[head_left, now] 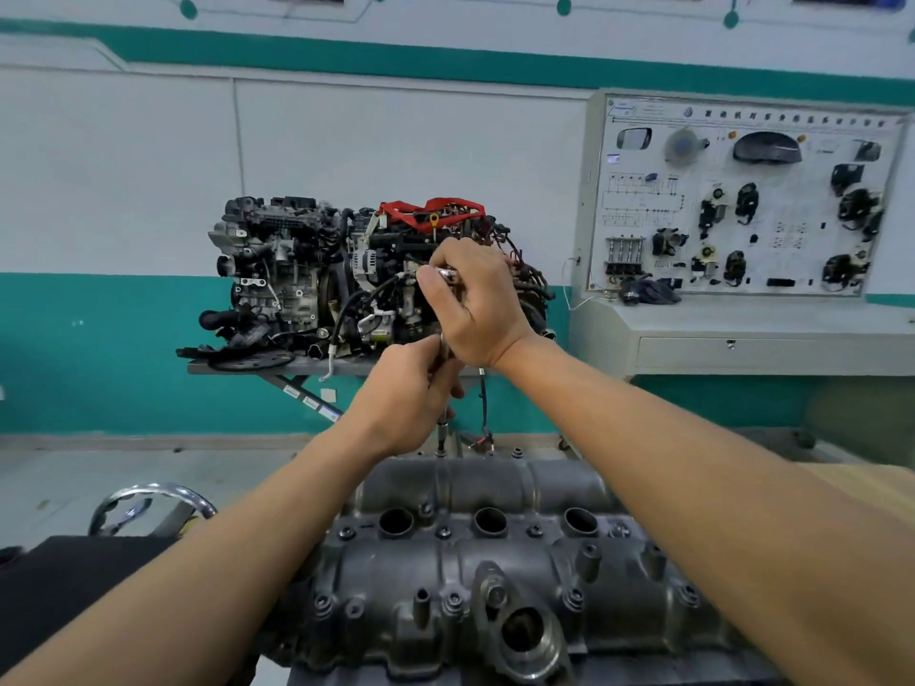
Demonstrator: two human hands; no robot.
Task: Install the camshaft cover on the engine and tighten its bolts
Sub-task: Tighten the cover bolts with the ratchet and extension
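No brand legible; training board (742,200) at right carries a header row of characters and small captions, all too blurred to read; white stickers (309,402) on the stand leg, also unreadable.

Camshaft cover (495,561), dull grey cast metal, sits low centre in front of the person, on the engine, w/ three round plug wells along its middle and bolts dotted round its edges.

Right hand (475,299) up top, fingers curled round the chrome ratchet (448,273), thumb along it; left hand (406,398) just below, fingertips pinching the extension bar (442,428); bar stands roughly upright, its socket end down on a bolt (439,453) at the cover's far edge.

Black mat (74,586) to the left of the cover; chrome ring (153,492) beyond it; tan surface at right edge.

Room: pale grey floor (148,467); white wall w/ teal bands top and bottom; display engines (322,274) w/ red part and yellow dipstick on a grey stand against the wall; board mounted on a grey console (742,339) w/ a drawer.
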